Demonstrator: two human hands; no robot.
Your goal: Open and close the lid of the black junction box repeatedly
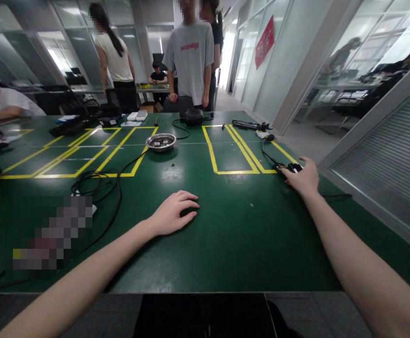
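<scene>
My left hand (175, 212) rests palm down on the green table (226, 244), fingers spread, with nothing in it. At the right side of the table, my right hand (304, 177) is at a small black device (293, 167), its thumb and fingers around the near side. Part of that device is hidden by the hand. A black cable runs from it toward a white item (262, 134) with a dark round end. Further back, left of centre, a round metal dish (161, 142) holds small shiny metal pieces.
Yellow tape (236, 172) marks rectangles on the table. Black cables (119, 192) loop at the left beside a blurred-out object (55, 234). A black folded stand (250, 125) and a black case (191, 116) lie at the back. Several people stand or sit beyond.
</scene>
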